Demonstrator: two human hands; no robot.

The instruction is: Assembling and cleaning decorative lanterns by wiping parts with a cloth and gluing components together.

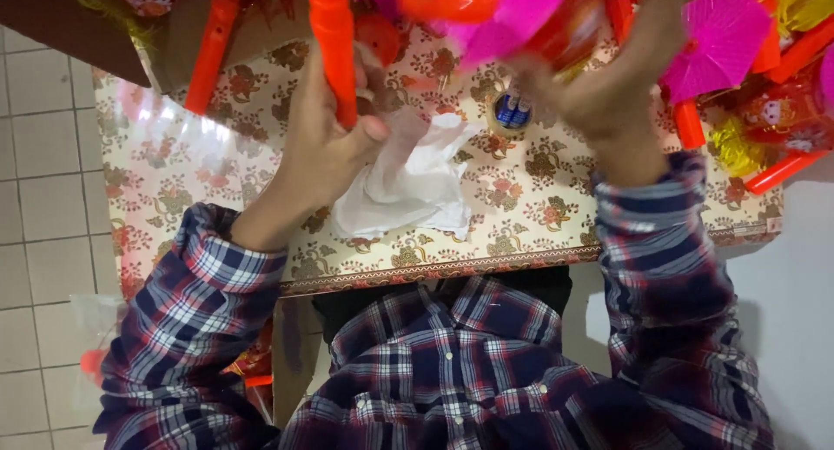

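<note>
A person in a plaid shirt is looking down over a small table (521, 259) covered with a floral patterned cloth. The left hand (326, 146) is wrapping its fingers around an orange plastic stick (334, 42), thumb pressing against its lower end, so the stick is rising from the fist toward the top of the view. The right hand (608, 76) is reaching up into a blurred orange and pink paper decoration (495, 11); its fingers are curling around it, though the motion blur is making the exact grip hard to tell, and it may be pinching the pink paper. Between the two hands, a crumpled white plastic bag (408, 181) is lying on the cloth, touching the left hand's heel. Just beyond it a small roll of tape (510, 113) is sitting flat. More orange sticks (213, 46) and pink paper fans (721, 37) are crowding the far and right edges. The near strip of cloth by the table's front edge is showing bare, and tiled floor (43, 198) is lying to the left.
</note>
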